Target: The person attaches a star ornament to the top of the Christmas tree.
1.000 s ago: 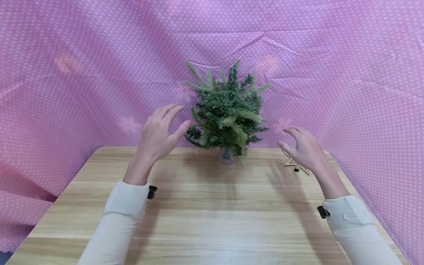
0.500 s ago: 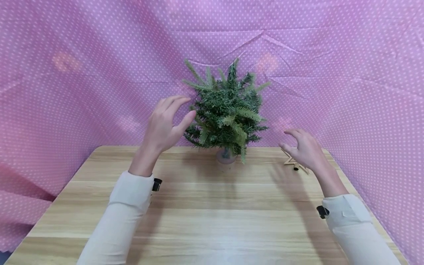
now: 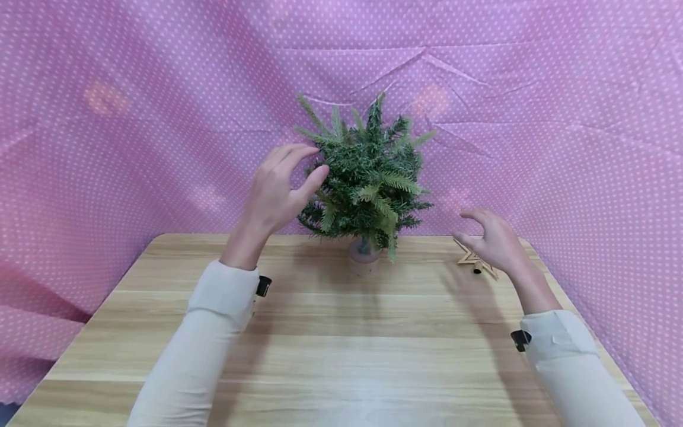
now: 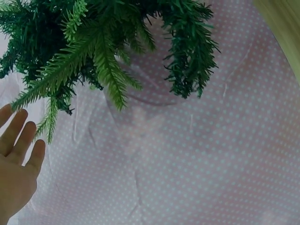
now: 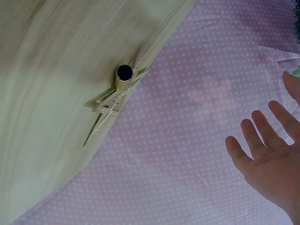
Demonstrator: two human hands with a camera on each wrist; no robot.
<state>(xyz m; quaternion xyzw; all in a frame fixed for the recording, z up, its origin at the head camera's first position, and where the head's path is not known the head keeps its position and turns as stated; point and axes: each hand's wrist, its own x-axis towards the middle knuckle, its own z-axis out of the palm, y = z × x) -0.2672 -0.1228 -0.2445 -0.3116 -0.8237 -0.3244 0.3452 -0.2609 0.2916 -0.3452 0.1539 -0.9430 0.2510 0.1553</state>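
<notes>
Plainly, the desk (image 3: 331,320) is topped in pale wood grain that runs crosswise in lighter and darker bands, its two far corners rounded off. A whitish sheen lies across the middle of its near part, and soft shadows from both arms fall along the top. Behind it and down both sides hangs a pink-mauve cloth (image 3: 560,89) with small white dots, smooth in some stretches and creased in others, with sharp fold lines at the back, deeper folds on the left and faint peach-coloured flower shapes here and there.

Close to the far edge, around the middle, a small green artificial tree (image 3: 368,178) stands upright in a pale base (image 3: 364,261). Near the right far corner, a wooden star (image 5: 115,101) with a dark round socket rests on the desk.

The left hand (image 3: 277,187) is raised at the tree's left side, fingers gently bent, thumb spread apart, gripping nothing; whether the tips touch the needles cannot be told. The right hand (image 3: 493,240) hangs above the star, well apart from the tree, its fingers loosely spread and holding nothing. Both arms wear white sleeves (image 3: 176,367), with a small black device (image 3: 520,340) at each cuff.
</notes>
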